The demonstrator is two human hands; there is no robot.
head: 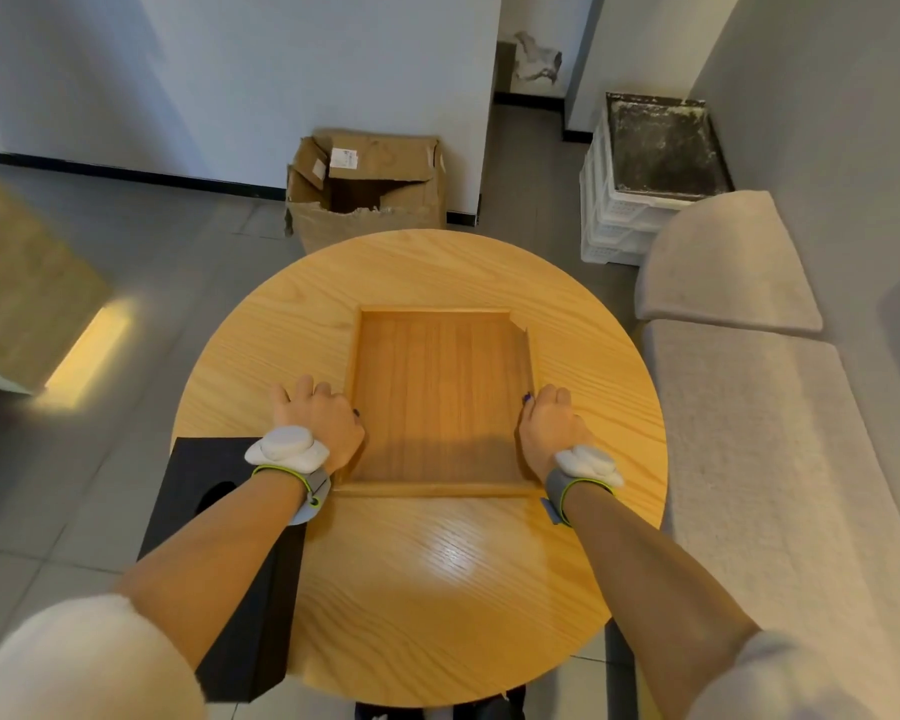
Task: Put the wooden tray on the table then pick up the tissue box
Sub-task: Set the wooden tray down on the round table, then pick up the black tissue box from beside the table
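Observation:
A rectangular wooden tray point(440, 397) lies flat in the middle of a round light-wood table point(422, 589). My left hand point(319, 420) grips the tray's left rim near the front corner, thumb inside the rim. At the right rim, my right hand point(552, 423) holds the tray the same way. A black tissue box point(214, 480) with an oval slot on top stands at the table's left edge, partly under my left forearm.
An open cardboard box point(367, 187) sits on the floor beyond the table. Stacked white crates point(619, 220) with a dark tray on top stand at the far right. A beige sofa point(749, 407) runs along the right side, close to the table.

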